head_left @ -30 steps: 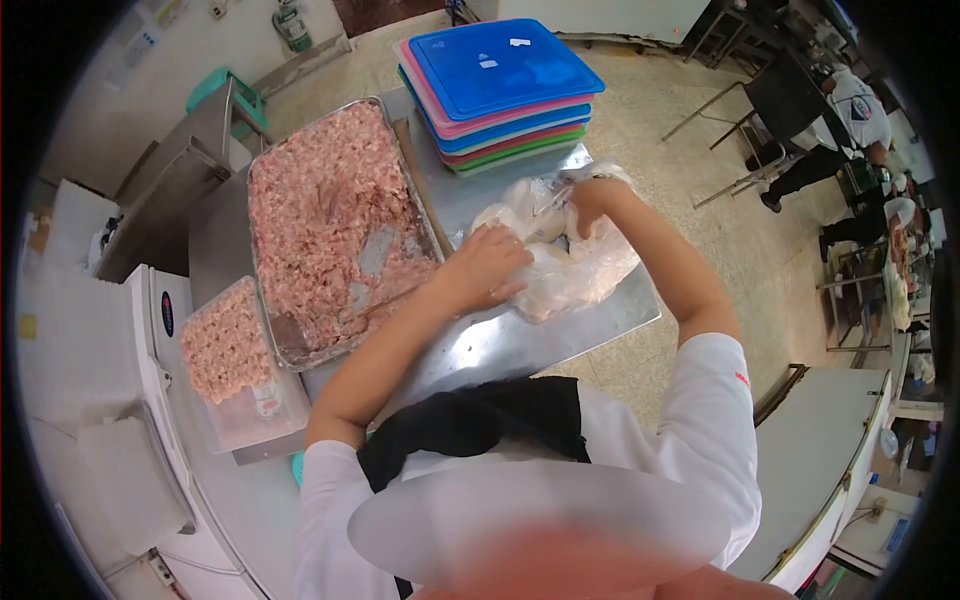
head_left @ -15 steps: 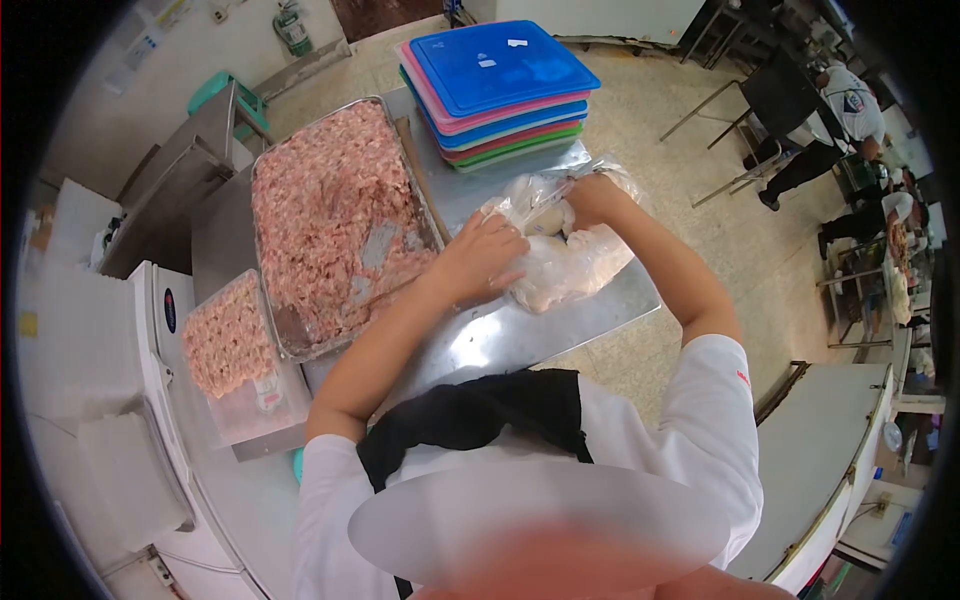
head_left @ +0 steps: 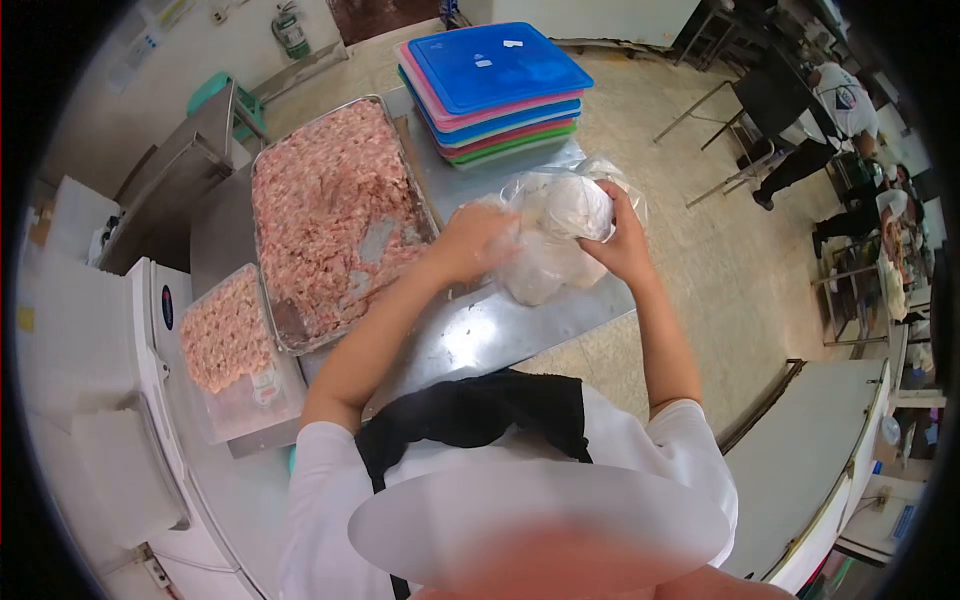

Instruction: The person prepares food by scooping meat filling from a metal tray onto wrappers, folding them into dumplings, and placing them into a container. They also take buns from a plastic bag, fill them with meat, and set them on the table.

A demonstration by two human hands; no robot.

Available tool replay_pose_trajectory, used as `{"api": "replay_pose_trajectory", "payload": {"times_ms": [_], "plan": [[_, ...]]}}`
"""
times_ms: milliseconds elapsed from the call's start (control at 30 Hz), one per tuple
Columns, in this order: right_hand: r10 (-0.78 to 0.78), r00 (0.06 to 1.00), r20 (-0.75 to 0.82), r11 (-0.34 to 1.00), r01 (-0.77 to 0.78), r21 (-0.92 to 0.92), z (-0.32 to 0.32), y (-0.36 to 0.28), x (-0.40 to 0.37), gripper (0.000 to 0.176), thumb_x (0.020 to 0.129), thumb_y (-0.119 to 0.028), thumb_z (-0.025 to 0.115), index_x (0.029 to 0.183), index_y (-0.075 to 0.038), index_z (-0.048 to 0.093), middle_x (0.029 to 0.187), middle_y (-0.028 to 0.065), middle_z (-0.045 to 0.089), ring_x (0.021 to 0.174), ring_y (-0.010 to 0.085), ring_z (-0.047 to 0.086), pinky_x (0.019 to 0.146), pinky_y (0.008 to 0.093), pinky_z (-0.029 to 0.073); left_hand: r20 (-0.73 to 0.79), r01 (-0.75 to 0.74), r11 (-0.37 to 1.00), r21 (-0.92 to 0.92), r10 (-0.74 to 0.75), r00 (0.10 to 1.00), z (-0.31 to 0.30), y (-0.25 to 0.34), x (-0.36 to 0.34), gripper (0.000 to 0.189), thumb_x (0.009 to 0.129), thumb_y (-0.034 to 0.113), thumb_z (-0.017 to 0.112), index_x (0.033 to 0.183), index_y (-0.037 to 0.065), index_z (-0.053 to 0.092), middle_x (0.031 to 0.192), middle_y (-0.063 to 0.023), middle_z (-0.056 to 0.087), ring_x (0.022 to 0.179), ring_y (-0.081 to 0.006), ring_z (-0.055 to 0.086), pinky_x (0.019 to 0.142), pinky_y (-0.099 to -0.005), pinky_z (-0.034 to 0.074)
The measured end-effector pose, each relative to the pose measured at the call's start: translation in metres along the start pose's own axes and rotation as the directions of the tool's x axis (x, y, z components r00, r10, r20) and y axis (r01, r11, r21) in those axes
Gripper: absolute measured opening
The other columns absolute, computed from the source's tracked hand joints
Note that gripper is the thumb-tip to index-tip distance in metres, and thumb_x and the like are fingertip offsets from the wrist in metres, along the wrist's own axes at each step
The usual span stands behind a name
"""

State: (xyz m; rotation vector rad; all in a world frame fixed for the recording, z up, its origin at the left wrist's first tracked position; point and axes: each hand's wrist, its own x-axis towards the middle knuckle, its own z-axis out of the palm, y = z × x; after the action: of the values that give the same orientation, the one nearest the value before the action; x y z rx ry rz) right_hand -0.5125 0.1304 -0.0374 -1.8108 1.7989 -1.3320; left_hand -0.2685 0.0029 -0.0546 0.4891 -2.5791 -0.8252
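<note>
My right hand is closed on a round white packet, thumb at the front and fingers over its far edge. The packet looks wrapped in clear film and is held over the mouth of a clear plastic bag. Pale rounded contents show through the bag, which rests on the metal table. Beside the bag's left side is my left hand, its fingers smeared by motion. A large metal tray of ground meat lies left of that hand.
Stacked plastic lids, blue on top, stand behind the bag. At left, a clear plastic container holds more ground meat. A white freezer is beside it. People work at the far right, near a dark chair.
My right hand has come up out of the bag's opening with the round white packet, turning it into view. My left hand has let go of the bag's edge and shifted slightly left.
</note>
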Motion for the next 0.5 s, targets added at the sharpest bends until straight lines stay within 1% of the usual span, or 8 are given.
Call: {"api": "replay_pose_trajectory", "payload": {"times_ms": [67,133,233,267,367,400,467,500], "plan": [[0.054,0.999,-0.004,0.971,-0.052,0.235,0.011,-0.017,-0.003,0.081,0.061,-0.008,0.078,0.133,-0.005,0.039,0.125,0.0104,0.050,0.117,0.0213,0.050,0.099,0.0325,0.040,-0.076,0.090,0.912,-0.400,-0.131,0.989,-0.003,0.007,0.001,0.062,0.082,0.031,0.070,0.135,0.011,0.045,0.129,-0.0113,0.052,0.122,-0.0288,0.046,0.106,-0.0437,0.032],[0.004,1.000,0.020,0.943,-0.011,0.333,0.025,-0.035,-0.002,0.083,0.061,-0.008,0.078,0.134,-0.005,0.038,0.127,0.0100,0.048,0.118,0.0208,0.049,0.099,0.0324,0.040,-0.014,0.199,0.574,-0.794,-0.344,0.939,-0.016,0.031,0.001,0.068,0.083,0.027,0.071,0.141,0.013,0.038,0.130,-0.0116,0.051,0.120,-0.0268,0.049,0.100,-0.0386,0.041],[-0.059,0.991,0.116,0.942,0.017,0.336,0.048,-0.074,0.000,0.086,0.061,-0.009,0.079,0.135,-0.005,0.037,0.128,0.0106,0.047,0.118,0.0218,0.049,0.099,0.0330,0.040,0.212,0.272,0.099,-0.957,-0.398,0.893,-0.033,0.051,-0.021,0.078,0.083,0.021,0.072,0.145,0.011,0.026,0.133,-0.0107,0.046,0.121,-0.0234,0.048,0.098,-0.0352,0.043],[-0.077,0.984,0.162,0.948,0.021,0.317,0.056,-0.087,0.000,0.087,0.061,-0.010,0.080,0.136,-0.005,0.036,0.128,0.0111,0.048,0.118,0.0225,0.049,0.099,0.0333,0.040,0.248,0.290,0.022,-0.957,-0.459,0.853,-0.035,0.049,-0.033,0.080,0.082,0.019,0.073,0.145,0.007,0.024,0.132,-0.0120,0.046,0.119,-0.0244,0.050,0.100,-0.0368,0.043],[-0.200,0.952,0.231,0.968,0.156,0.195,0.084,-0.117,-0.004,0.090,0.060,-0.015,0.084,0.136,-0.005,0.036,0.129,0.0124,0.048,0.119,0.0254,0.049,0.099,0.0347,0.041,0.303,0.313,-0.057,-0.948,-0.460,0.835,-0.043,0.040,-0.089,0.078,0.082,0.018,0.073,0.143,0.006,0.026,0.132,-0.0120,0.047,0.119,-0.0232,0.050,0.100,-0.0369,0.043],[-0.150,0.954,0.261,0.958,0.076,0.275,0.097,-0.126,-0.011,0.088,0.058,-0.023,0.086,0.132,-0.007,0.041,0.130,0.0169,0.048,0.119,0.0360,0.050,0.098,0.0404,0.042,0.274,0.293,-0.036,-0.955,-0.485,0.831,-0.043,0.040,-0.111,0.079,0.080,0.019,0.074,0.143,0.006,0.027,0.132,-0.0117,0.047,0.120,-0.0232,0.049,0.100,-0.0374,0.042],[-0.266,0.927,0.263,0.924,0.168,0.344,0.125,-0.144,-0.024,0.088,0.058,-0.022,0.086,0.132,-0.007,0.041,0.131,0.0174,0.048,0.118,0.0361,0.050,0.097,0.0404,0.042,0.208,0.251,0.008,-0.968,-0.537,0.818,-0.044,0.041,-0.156,0.083,0.077,0.022,0.077,0.142,0.006,0.029,0.132,-0.0110,0.047,0.120,-0.0231,0.049,0.101,-0.0383,0.041],[-0.323,0.910,0.258,0.901,0.213,0.378,0.137,-0.152,-0.031,0.088,0.058,-0.021,0.086,0.132,-0.007,0.041,0.131,0.0176,0.047,0.118,0.0362,0.050,0.097,0.0404,0.042,0.074,0.244,0.248,-0.937,-0.542,0.837,-0.047,0.040,-0.178,0.085,0.074,0.024,0.079,0.142,0.007,0.029,0.133,-0.0105,0.047,0.121,-0.0235,0.048,0.101,-0.0385,0.041]]}}
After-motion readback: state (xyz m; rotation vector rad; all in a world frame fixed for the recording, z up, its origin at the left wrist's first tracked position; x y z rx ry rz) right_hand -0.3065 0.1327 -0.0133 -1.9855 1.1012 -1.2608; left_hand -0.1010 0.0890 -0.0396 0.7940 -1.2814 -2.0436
